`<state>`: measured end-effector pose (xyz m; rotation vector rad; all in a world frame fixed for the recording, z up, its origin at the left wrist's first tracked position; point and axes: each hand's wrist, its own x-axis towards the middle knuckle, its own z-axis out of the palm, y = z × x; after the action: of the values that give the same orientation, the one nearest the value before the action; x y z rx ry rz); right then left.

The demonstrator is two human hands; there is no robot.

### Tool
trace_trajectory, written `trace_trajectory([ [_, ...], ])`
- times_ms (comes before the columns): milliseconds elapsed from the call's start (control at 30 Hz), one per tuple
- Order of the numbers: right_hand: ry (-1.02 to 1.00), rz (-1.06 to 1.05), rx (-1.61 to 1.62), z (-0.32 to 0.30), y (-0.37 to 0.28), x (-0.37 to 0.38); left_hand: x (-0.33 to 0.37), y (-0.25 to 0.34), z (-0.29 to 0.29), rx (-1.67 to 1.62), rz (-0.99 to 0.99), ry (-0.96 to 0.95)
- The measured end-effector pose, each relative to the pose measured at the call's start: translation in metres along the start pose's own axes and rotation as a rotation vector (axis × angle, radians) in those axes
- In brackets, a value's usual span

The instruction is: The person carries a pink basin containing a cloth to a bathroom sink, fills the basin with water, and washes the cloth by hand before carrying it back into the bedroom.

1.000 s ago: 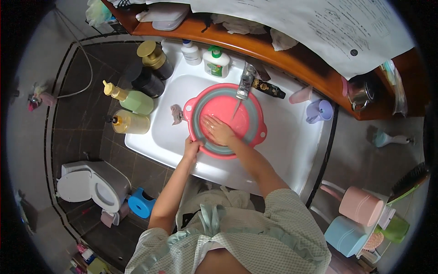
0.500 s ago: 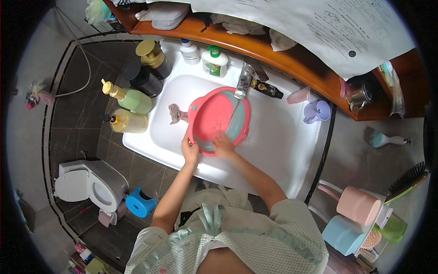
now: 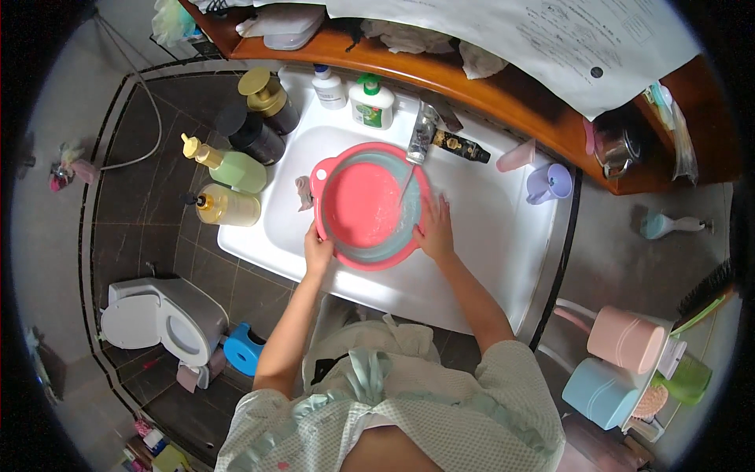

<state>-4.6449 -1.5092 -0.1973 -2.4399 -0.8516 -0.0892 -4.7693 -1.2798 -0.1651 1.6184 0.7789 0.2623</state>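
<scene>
A round pink washbasin with a grey-green inner band sits in the white sink. From the chrome faucet a thin stream of water falls into it. My left hand is closed on the basin's near left rim, with its fingertips partly hidden beneath. On the right side, my right hand holds the rim, thumb on the edge and fingers stretched along the outside. A crumpled greyish-pink cloth lies on the sink left of the basin, partly covered by it.
Pump bottles, one green and one yellow, line the left side near a black bottle. A white soap bottle stands behind the basin. At right are a pink cup and a purple cup. A wooden shelf runs along the back.
My right hand has moved from inside the basin's near part to its right rim. The basin has turned and now sits more level, its handle tab at left. More of the cloth is covered.
</scene>
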Motion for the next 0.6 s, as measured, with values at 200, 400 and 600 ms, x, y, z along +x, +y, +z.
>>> trace_trajectory([
  [200, -0.137, 0.699, 0.809, 0.032, 0.02, -0.027, 0.026, 0.034, -0.027, 0.034, -0.284, -0.234],
  [400, -0.238, 0.986, 1.065, -0.004, 0.015, -0.034, 0.044, 0.079, -0.033, 0.505, -0.31, -0.514],
  [600, 0.103, 1.043, 0.878, -0.088, -0.03, -0.038, 0.069, 0.003, 0.002, 0.119, -0.628, -0.775],
])
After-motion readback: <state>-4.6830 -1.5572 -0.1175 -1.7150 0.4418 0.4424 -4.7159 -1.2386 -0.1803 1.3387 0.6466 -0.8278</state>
